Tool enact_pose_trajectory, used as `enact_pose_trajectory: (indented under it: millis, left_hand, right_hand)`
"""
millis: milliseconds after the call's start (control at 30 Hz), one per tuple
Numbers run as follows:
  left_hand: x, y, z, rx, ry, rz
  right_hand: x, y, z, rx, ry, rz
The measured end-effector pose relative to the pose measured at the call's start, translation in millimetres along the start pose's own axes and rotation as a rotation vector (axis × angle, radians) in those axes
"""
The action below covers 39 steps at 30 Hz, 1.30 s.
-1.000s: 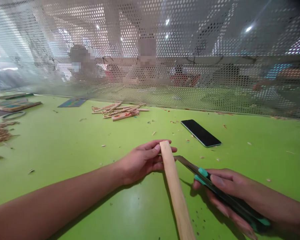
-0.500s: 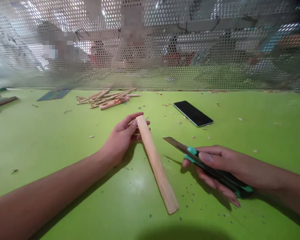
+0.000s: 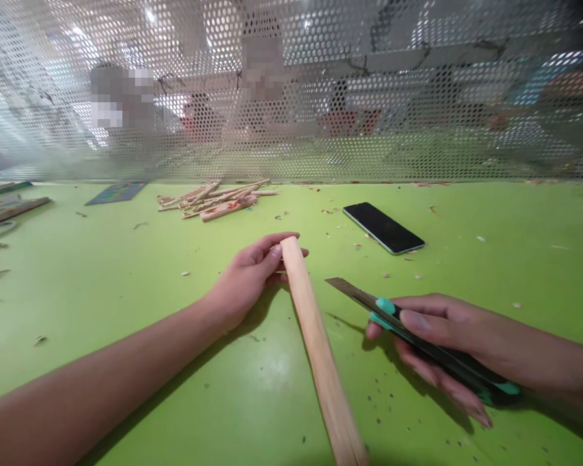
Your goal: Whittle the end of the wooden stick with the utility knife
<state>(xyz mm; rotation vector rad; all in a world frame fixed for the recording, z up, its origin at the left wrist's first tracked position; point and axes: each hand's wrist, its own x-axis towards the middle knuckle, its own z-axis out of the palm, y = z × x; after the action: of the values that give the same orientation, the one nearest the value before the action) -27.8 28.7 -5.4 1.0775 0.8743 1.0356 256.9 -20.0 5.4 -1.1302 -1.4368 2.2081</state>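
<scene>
A pale, flat strip of wood [image 3: 318, 343] slants from the centre towards me, its near end at the bottom edge of the view. My left hand [image 3: 250, 275] grips its far end between thumb and fingers. To the right, my right hand [image 3: 447, 336] is closed around a black and turquoise utility knife [image 3: 418, 343]. The knife's blade [image 3: 350, 290] is out and points up and left, apart from the wood. Part of the knife's handle is hidden under the right thumb.
A smartphone [image 3: 383, 228] lies on the green table [image 3: 150, 310]. Behind are a pile of carved wooden sticks [image 3: 218, 199], a grey-blue sheet [image 3: 115, 193] and, far left, flat boards [image 3: 14, 210]. Small shavings are scattered about. A perforated screen [image 3: 291, 149] borders the back, with people beyond.
The wood strip's near end has come closer to the bottom edge. Both hands appear slightly lower and further right, as does the whole scene. Each hand keeps its hold.
</scene>
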Motion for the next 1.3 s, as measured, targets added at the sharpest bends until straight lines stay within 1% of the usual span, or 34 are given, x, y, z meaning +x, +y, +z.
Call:
enact_pose_trajectory:
  millis: [133,267,433,633,767,900,1100,1300]
  left_hand:
    - [1,-4,-6.8,-0.046,-0.116,-0.02]
    - [3,-4,-12.7,-0.054,-0.213,-0.098]
    - [3,1,-16.7,-0.096,-0.284,-0.17]
    - [3,4,-23.4,-0.135,-0.377,-0.247]
    - [4,5,-25.6,-0.136,-0.387,-0.248]
    - [6,4,-24.8,-0.128,-0.372,-0.232]
    - [10,4,-26.2,-0.115,-0.342,-0.218]
    - [11,4,-27.4,-0.089,-0.321,-0.207]
  right_hand:
    - [0,4,-3,0.003,0.011,0.005]
    - [1,8,-6,0.017,-0.014,0.007]
    - [1,11,-6,0.018,0.013,0.034]
    - [3,13,-10,0.043,-0.033,-0.003]
    - [3,11,-9,0.016,-0.052,0.003]
    - [3,8,-6,-0.012,-0.013,0.021]
    - [3,10,-8,0.017,-0.059,-0.007]
    - [2,9,-5,-0.012,0.003,0.034]
